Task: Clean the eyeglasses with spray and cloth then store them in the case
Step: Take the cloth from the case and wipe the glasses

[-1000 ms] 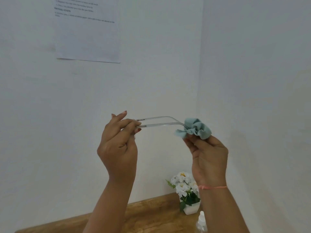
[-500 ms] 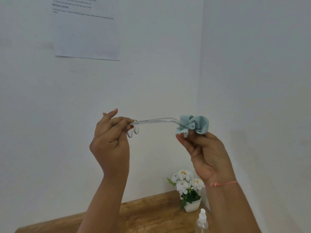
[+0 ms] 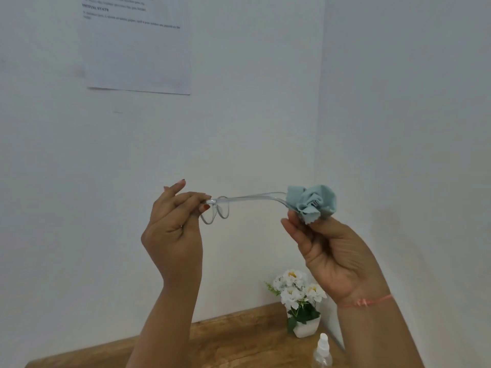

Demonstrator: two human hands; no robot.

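The left hand (image 3: 172, 229) is pinching the eyeglasses (image 3: 247, 199) at the front hinge, holding them in mid-air. The right hand (image 3: 326, 251) is gripping the bunched cloth (image 3: 312, 201) around a temple tip. I'm judging wiping underway; storing is awaiting, and I'm seeing no case.

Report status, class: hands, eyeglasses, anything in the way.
Left hand pinches eyeglasses at frame front. Right hand holds cloth bunched round a temple tip. Nothing blocking; case out of view.

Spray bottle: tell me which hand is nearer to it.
Right. The right hand, gripping the cloth, is almost straight above the spray bottle; the left hand, pinching the eyeglasses, is up and well off to its left.
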